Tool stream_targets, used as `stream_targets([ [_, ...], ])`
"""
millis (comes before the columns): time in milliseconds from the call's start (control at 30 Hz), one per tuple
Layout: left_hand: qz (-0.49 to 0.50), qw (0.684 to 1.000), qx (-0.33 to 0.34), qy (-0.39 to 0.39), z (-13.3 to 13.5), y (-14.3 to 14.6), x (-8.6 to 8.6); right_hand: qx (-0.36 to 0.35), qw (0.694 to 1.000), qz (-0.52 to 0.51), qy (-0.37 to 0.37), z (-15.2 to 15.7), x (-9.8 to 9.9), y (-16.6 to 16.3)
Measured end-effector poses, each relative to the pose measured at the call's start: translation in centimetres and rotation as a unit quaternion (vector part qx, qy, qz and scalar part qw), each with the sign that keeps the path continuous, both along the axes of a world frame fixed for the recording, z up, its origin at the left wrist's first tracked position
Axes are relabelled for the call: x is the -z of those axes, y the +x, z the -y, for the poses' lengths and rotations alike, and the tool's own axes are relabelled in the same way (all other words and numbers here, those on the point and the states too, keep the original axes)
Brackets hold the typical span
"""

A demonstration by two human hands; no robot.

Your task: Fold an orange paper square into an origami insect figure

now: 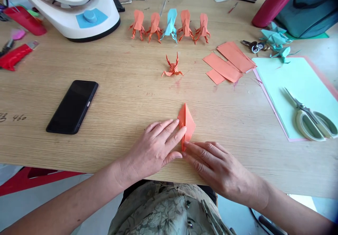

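Observation:
A kite-shaped piece of folded orange origami paper (189, 124) lies on the table in front of me, its narrow tip toward me. My left hand (161, 143) rests on the paper's left side, fingers stretched out and slightly spread. At the bottom tip, my right hand (216, 164) has its thumb and fingertips closed on the paper. Beyond both hands stands a finished orange origami figure (173, 67) with raised limbs. Farther back is a row of several folded figures, mostly orange (186, 23), with one blue figure (170, 23) in the middle.
A black phone (72, 106) lies left, below a white fan (79, 13). Orange paper sheets (224, 67) lie right of centre. Scissors (313, 117) rest on pale green paper (280, 87); teal folded figures (277, 39), keys (255, 46) and a pink bottle (277, 2) are behind.

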State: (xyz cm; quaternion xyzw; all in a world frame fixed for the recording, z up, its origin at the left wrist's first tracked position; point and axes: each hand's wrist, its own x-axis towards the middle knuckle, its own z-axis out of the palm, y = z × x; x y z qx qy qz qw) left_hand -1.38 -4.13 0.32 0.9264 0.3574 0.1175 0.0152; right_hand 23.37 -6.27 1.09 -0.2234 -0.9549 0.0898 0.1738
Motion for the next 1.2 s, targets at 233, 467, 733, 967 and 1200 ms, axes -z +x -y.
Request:
stream_targets([
  [233, 0.001, 1.0, 0.014, -0.016, -0.2, -0.2, 0.7, -0.025, 0.999, -0.034, -0.022, -1.6, -0.2, 0.2],
  [467, -0.005, 0.999, 0.011, -0.029, -1.2, -0.2, 0.4, 0.002, 0.999, 0.048, 0.023, -5.6, -0.6, 0.6],
  [733, 0.046, 0.998, 0.036, 0.022, -2.5, -0.7, 0.7, 0.023, 0.996, 0.017, 0.084, -5.9, 0.2, -1.1],
  [967, 0.067, 0.997, 0.035, 0.001, -2.3, -0.7, 0.5, 0.029, 0.994, 0.001, 0.108, -5.3, 0.6, -1.8],
  [1200, 0.101, 0.994, 0.031, 0.011, -1.9, -1.0, 0.1, 0.026, 0.995, -0.013, 0.096, -5.2, 0.9, -1.6],
])
